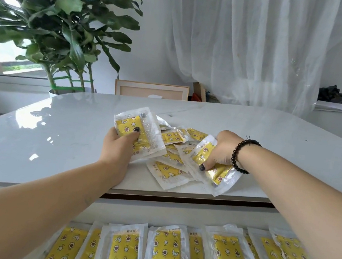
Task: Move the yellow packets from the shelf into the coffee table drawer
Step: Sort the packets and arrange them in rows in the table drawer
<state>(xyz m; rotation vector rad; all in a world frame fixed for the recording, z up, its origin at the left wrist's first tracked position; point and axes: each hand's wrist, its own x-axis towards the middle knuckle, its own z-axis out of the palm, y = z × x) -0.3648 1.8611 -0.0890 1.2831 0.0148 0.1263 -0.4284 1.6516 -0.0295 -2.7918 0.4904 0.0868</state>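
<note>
While my left hand (120,142) grips one yellow packet (138,132), my right hand (221,151) pinches another packet (214,170). Loose pile (173,151) sits btwn both hands on the white table (57,127).

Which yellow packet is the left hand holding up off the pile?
The tilted packet at the pile's left edge, pinched by the left hand with the thumb on its yellow face; the other loose ones lie flat.

Sleeves: none; both forearms bare.
Right wrist: bracelet (241,155) of dark round beads.
Nails: dark polish, left thumb (136,129) and right thumb (202,167).
</note>
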